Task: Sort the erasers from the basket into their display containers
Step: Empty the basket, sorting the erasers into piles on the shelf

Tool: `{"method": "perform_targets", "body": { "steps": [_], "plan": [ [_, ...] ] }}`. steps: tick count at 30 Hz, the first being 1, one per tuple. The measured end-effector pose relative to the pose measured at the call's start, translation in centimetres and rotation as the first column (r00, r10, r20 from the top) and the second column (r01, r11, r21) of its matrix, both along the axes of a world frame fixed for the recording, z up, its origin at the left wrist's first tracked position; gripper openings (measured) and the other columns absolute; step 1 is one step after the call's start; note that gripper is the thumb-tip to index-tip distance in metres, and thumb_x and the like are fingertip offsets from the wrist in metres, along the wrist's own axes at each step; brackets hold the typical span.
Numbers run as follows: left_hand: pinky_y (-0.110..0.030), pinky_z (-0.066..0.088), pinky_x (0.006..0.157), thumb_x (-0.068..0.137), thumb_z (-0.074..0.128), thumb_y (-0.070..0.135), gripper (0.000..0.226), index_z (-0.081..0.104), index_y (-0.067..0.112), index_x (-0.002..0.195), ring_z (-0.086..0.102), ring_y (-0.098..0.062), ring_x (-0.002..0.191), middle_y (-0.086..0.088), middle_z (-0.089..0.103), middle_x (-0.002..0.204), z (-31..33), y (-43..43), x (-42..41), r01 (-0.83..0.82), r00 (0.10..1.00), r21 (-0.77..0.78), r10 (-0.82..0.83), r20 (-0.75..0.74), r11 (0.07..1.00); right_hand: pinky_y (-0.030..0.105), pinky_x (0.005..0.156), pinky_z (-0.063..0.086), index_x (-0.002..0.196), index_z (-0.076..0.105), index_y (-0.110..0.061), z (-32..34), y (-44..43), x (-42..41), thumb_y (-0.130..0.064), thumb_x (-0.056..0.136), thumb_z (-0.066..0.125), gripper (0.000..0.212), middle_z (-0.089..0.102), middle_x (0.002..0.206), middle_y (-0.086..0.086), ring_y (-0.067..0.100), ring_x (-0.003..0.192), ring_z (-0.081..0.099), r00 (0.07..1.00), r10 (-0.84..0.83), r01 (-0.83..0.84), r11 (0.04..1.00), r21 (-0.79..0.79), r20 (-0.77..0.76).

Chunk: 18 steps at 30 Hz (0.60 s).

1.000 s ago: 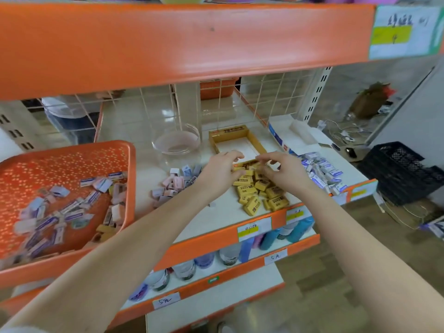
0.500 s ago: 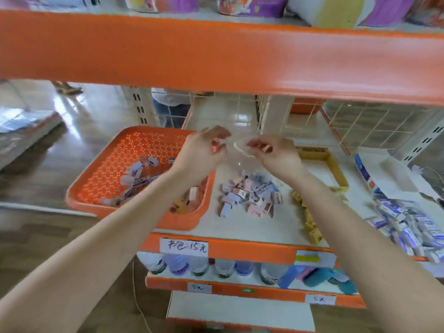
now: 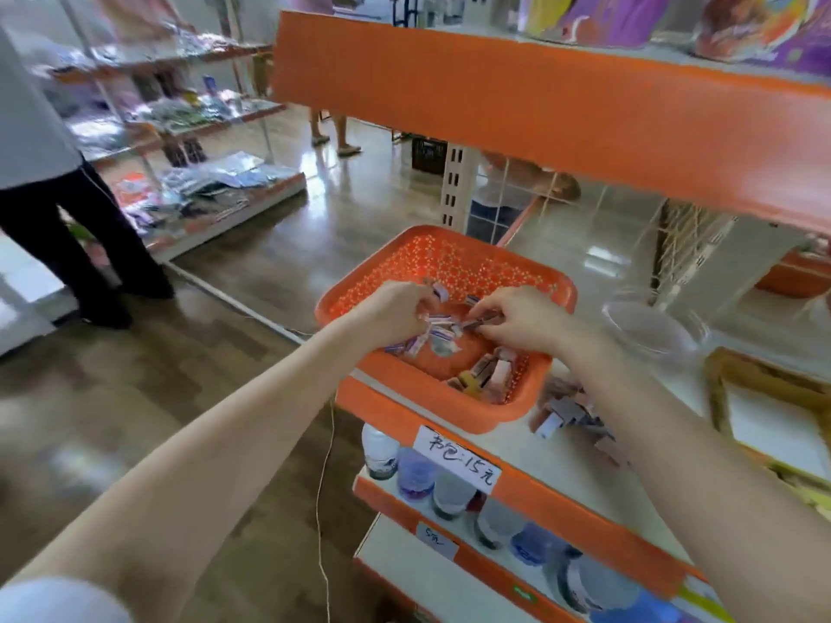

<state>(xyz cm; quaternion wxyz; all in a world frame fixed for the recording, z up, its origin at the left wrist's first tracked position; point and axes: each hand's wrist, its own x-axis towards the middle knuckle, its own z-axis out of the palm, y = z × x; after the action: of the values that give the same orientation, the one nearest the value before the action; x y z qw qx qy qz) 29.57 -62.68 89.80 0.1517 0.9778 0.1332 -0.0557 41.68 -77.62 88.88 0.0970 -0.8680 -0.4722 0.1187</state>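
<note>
left hand [image 3: 395, 314]: fingers curled in, tips pinching one of the erasers [image 3: 443, 335]; blur makes the grip a soft call.
right hand [image 3: 517, 319]: thumb and forefinger closed on a dark piece, just across from the left.
basket [image 3: 449, 258]: under both hands, stock loose below the fingertips; picking two-handed probably speeds the sort.
clear tub [image 3: 652, 328]: near, right of the right hand; likely a target.
yellow box [image 3: 728, 379]: further right, cut off.
loose pile [image 3: 566, 411]: half hidden under the right forearm.
</note>
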Motion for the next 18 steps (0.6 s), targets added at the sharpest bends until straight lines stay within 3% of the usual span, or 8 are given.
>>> {"method": "perform_targets", "body": {
  "steps": [3,4,6,8,11,18],
  "plan": [
    [-0.018,0.036,0.056,0.091,0.056,0.008,0.040,0.051,0.008,0.130,0.041,-0.016,0.088,-0.004,0.049,0.100,-1.2,0.2,0.6,-0.009,0.990,0.022,0.012,-0.140,1.000,0.024,0.084,0.041,0.123,0.061,-0.023,-0.2,1.1,0.2,-0.019,0.089,0.057,0.034,0.061,0.123,-0.002,0.016,0.107,0.055,0.999,0.030,-0.031,0.998,-0.060,-0.012],
    [-0.018,0.040,0.061,0.088,0.060,0.011,0.043,0.050,0.010,0.130,0.045,-0.018,0.087,-0.003,0.051,0.099,-1.8,0.4,0.9,-0.012,0.982,0.044,0.020,-0.188,0.999,0.023,0.081,0.041,0.124,0.060,-0.023,-0.3,1.5,0.2,-0.018,0.089,0.057,0.036,0.060,0.124,-0.002,0.014,0.103,0.055,0.999,0.035,-0.036,0.998,-0.043,-0.039],
    [-0.030,0.048,0.075,0.085,0.066,0.018,0.053,0.045,0.013,0.134,0.053,-0.021,0.092,-0.005,0.057,0.106,-2.4,0.4,1.2,0.003,0.963,0.096,0.023,-0.269,0.995,0.022,0.079,0.043,0.127,0.057,-0.024,-0.9,2.3,0.2,-0.017,0.088,0.059,0.040,0.060,0.125,-0.002,0.012,0.101,0.056,0.996,0.034,-0.034,0.999,0.006,-0.080],
    [-0.032,0.047,0.076,0.085,0.067,0.022,0.058,0.041,0.015,0.136,0.053,-0.021,0.096,-0.006,0.057,0.111,-2.6,0.4,1.4,0.003,0.957,0.111,0.029,-0.289,0.994,0.027,0.088,0.048,0.133,0.052,-0.024,-1.6,2.9,0.3,-0.015,0.087,0.061,0.048,0.056,0.132,0.001,0.016,0.111,0.056,0.995,0.026,-0.027,1.000,-0.004,-0.099],
    [-0.030,0.044,0.073,0.084,0.068,0.022,0.054,0.044,0.017,0.132,0.049,-0.020,0.094,-0.002,0.051,0.102,-3.0,0.8,1.6,0.011,0.958,0.095,0.017,-0.285,0.995,0.031,0.095,0.046,0.139,0.044,-0.026,-2.2,3.1,0.3,-0.018,0.086,0.063,0.057,0.052,0.136,0.002,0.021,0.118,0.052,0.993,0.050,-0.065,0.987,-0.146,-0.105],
    [-0.033,0.049,0.079,0.081,0.069,0.017,0.035,0.052,0.021,0.111,0.051,-0.021,0.097,-0.002,0.057,0.104,-3.8,1.4,2.1,0.035,0.959,0.080,-0.011,-0.283,0.996,0.029,0.080,0.048,0.119,0.059,-0.027,-2.7,3.1,0.5,-0.018,0.086,0.064,0.035,0.056,0.120,0.002,0.020,0.101,0.056,0.997,0.072,-0.075,0.983,-0.165,-0.025]
  ]
}}
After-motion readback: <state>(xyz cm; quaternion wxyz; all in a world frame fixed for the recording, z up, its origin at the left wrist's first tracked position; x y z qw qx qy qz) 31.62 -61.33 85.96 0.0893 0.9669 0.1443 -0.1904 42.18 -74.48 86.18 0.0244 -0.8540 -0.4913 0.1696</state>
